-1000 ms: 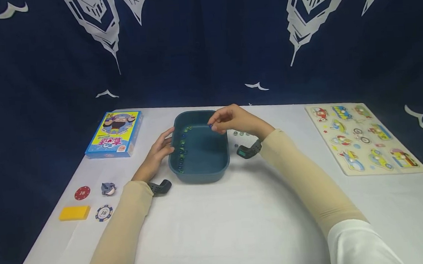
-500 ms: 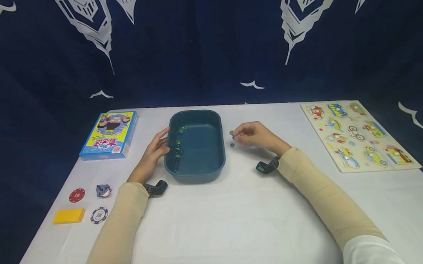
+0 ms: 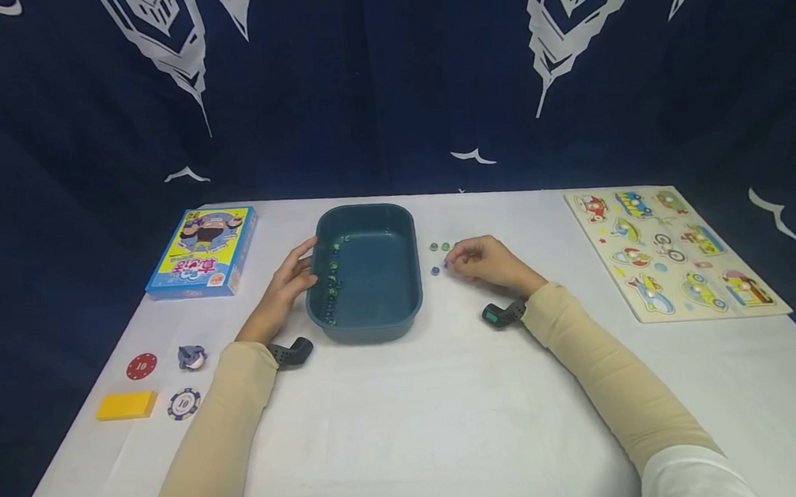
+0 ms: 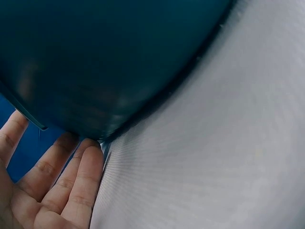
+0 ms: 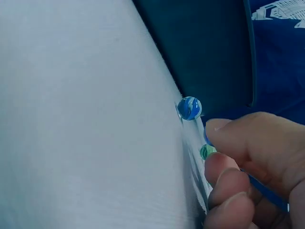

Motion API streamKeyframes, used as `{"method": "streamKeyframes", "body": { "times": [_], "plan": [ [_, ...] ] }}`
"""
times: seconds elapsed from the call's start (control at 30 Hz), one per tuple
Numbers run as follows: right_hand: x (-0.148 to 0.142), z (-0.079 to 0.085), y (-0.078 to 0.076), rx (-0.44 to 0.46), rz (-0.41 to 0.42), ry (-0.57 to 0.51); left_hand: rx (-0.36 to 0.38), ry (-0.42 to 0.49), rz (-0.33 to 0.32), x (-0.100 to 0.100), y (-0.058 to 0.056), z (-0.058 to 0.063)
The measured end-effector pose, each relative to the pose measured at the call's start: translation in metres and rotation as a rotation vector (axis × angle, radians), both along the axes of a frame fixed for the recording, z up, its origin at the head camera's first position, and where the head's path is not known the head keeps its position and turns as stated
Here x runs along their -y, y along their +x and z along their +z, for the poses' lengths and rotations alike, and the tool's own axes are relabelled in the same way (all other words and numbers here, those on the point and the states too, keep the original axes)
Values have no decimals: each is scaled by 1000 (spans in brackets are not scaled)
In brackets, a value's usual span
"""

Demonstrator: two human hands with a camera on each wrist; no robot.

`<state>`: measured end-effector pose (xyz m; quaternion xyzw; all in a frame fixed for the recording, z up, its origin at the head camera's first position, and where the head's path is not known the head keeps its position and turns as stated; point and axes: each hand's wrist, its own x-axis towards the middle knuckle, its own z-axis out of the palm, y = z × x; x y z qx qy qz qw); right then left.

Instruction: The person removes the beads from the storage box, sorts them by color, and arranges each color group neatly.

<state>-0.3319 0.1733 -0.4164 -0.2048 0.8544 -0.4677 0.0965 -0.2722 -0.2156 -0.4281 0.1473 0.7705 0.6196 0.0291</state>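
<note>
- The right hand (image 3: 489, 264), over the tray a second ago, is now down beside it, thumb and fingertips pinching a blue marble (image 5: 207, 137).
- The left hand (image 3: 279, 295), fingers fairly straight and spread, touches the tray (image 3: 373, 333) from outside, gripping nothing.
- Two green marbles (image 3: 446, 247) and another blue one (image 3: 435, 271) lie loose near the right fingertips.
- More marbles (image 3: 332, 291) line the tray's left side; gathering looks well advanced.

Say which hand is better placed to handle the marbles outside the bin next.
Probably the right hand: it is beside those marbles; the left hand touches the opposite side of the bin.
</note>
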Motion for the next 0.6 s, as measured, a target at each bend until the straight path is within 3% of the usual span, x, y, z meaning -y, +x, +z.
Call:
{"method": "streamKeyframes", "body": {
  "times": [0.6],
  "plan": [
    [1,-2,1,7,-23,52,12,-15,9,0,-1,0]
  ]
}}
